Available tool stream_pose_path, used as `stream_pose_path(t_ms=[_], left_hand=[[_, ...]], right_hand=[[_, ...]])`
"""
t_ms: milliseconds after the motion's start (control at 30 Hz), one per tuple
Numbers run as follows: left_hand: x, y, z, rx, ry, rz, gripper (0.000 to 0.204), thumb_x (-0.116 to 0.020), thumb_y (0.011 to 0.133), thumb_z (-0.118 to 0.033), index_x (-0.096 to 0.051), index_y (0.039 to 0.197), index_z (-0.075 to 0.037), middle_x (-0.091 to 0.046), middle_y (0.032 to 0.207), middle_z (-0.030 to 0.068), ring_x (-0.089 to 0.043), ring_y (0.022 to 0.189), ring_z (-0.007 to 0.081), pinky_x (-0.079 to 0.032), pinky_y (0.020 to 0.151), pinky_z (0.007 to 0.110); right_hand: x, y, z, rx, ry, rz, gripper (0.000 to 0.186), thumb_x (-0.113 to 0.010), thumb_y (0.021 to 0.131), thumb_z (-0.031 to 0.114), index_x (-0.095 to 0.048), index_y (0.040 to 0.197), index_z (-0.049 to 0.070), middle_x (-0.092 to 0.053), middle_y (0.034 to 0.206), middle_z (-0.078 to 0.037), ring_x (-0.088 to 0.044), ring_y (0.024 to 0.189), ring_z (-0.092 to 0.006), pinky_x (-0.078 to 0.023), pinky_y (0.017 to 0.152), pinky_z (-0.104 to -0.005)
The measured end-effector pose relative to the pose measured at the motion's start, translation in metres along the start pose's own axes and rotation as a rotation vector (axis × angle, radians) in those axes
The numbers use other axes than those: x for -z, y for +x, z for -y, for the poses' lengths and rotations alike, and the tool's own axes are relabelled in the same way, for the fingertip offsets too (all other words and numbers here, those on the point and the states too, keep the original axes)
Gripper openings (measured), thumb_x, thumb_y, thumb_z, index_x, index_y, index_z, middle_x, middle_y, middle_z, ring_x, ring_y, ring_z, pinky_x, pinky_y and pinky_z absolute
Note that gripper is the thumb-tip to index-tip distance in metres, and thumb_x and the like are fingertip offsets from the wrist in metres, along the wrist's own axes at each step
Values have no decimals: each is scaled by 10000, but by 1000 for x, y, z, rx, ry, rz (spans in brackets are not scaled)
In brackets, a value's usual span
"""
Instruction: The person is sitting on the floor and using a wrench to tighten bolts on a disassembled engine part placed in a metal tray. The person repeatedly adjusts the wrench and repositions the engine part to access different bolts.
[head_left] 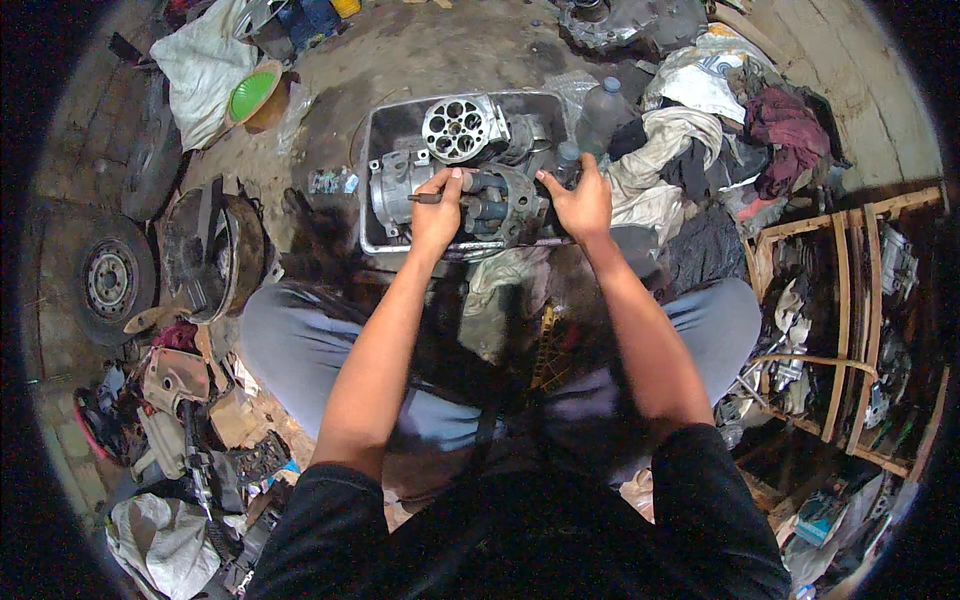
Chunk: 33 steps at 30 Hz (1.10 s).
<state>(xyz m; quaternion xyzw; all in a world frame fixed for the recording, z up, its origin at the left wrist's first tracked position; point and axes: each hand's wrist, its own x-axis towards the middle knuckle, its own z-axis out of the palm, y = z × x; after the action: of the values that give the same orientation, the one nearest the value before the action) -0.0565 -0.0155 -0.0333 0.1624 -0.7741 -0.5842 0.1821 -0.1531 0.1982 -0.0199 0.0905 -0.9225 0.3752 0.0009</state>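
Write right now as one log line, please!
Left hand: holds dark rod | Right hand: thumb out, beside metal part | Tray: holds metal parts | Holed silver disc: beyond both hands

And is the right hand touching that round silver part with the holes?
Apart: the head view shows a plain gap between the right hand and the round silver part.

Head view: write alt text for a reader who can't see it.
A seated person's left hand holds a slim dark rod over a grey tray of metal parts, the right hand near the right end of a cylindrical part. A silver disc with round holes lies beyond the hands; a tyred wheel is at far left.
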Motion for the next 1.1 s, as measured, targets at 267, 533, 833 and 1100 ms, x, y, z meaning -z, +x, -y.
stream_pose_path(t_ms=[267, 533, 833, 1100], left_hand=[[-5, 0, 6, 21, -90, -43, 364, -583, 1062, -303, -757, 1077, 16, -773, 954, 89, -684, 883, 160, -516, 811, 316], [-3, -2, 6, 76, -96, -91, 347, -604, 1050, -315, -760, 1067, -5, -779, 946, 77, -704, 871, 171, -535, 808, 331], [-10, -3, 4, 155, -169, -65, 340, -612, 1029, -318, -757, 1096, -17, -785, 943, 107, -727, 859, 196, -547, 786, 346], [-7, -2, 11, 89, -173, -20, 380, -588, 1064, -334, -734, 1103, 14, -773, 1006, 112, -693, 926, 181, -523, 854, 334]], right_hand=[[-2, -2, -24, 101, 81, 83, 777, -836, 827, 369, -540, 1408, -52, -642, 1316, -282, -602, 1256, -433, -471, 1081, -467], [43, -27, -5, 260, -20, 174, 652, -731, 883, 195, -497, 1452, -21, -551, 1381, -337, -555, 1288, -466, -434, 1117, -485], [98, -60, 23, -58, 466, 230, 310, -506, 1039, -15, -601, 1321, -102, -763, 1119, -201, -728, 1026, -237, -522, 982, -346], [69, -70, 27, -13, 459, 167, 269, -496, 1038, 0, -671, 1233, -60, -748, 978, -149, -722, 891, -189, -538, 872, -331]])
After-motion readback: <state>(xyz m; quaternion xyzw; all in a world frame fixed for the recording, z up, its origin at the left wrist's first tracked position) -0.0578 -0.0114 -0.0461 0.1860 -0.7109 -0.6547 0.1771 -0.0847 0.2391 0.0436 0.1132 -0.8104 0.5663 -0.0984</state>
